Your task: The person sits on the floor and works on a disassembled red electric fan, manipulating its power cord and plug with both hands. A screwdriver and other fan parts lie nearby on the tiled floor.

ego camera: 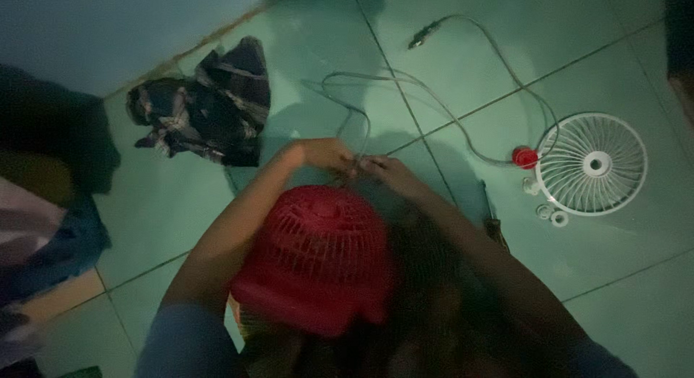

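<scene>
A red fan body (318, 259) with a ribbed grille back rests in front of me on the green tiled floor. Just beyond its far edge, my left hand (324, 154) and my right hand (387, 170) meet fingertip to fingertip, pinching a thin grey cable (434, 103). The cable loops away over the tiles to a plug (423, 37) at the top. What lies between my fingertips is too dark and small to tell apart.
A white round fan guard (593, 165) lies at the right, with a red cap (525, 157) and small white rings (551, 215) beside it. A screwdriver (494, 222) lies by my right forearm. A crumpled dark cloth (210, 107) sits at the upper left near the wall.
</scene>
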